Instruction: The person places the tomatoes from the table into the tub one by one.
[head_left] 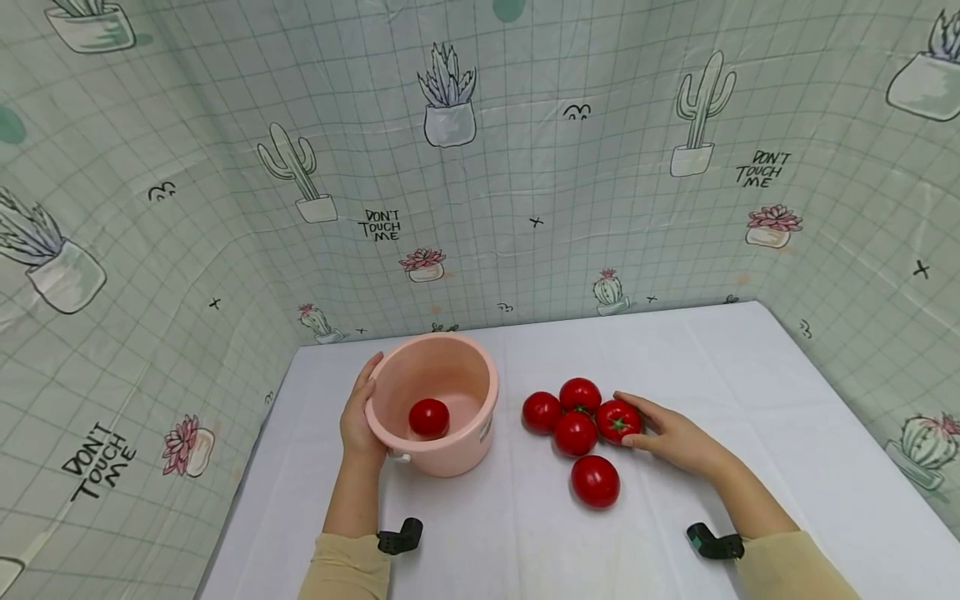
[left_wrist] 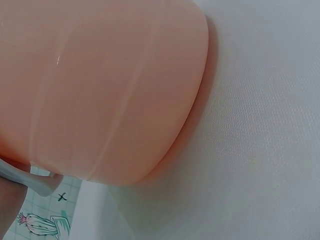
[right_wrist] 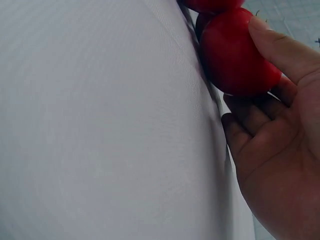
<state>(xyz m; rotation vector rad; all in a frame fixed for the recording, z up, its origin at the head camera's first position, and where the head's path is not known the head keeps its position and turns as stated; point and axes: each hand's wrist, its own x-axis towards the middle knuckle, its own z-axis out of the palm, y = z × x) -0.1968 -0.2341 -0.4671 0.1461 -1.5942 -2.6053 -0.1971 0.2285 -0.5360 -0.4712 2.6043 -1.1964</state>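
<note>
A pink bucket (head_left: 432, 358) stands tilted slightly on the left of the table, with one red tomato (head_left: 429, 418) lying inside it. My left hand (head_left: 363, 417) grips the bucket's left side near the rim; most of this hand is out of the left wrist view, where the bucket wall (left_wrist: 110, 90) fills much of the picture. To the right, my right hand (head_left: 675, 437) holds a tomato (head_left: 618, 422) between thumb and fingers. In the right wrist view, the thumb lies on one side of that tomato (right_wrist: 235, 55) and the fingers curl on the other.
Left of the held tomato, several more tomatoes (head_left: 575, 433) cluster together. A single tomato (head_left: 596, 482) sits nearer the front. White cloth covers the table (head_left: 525, 550), and a cactus-print curtain (head_left: 510, 175) rises behind and at both sides.
</note>
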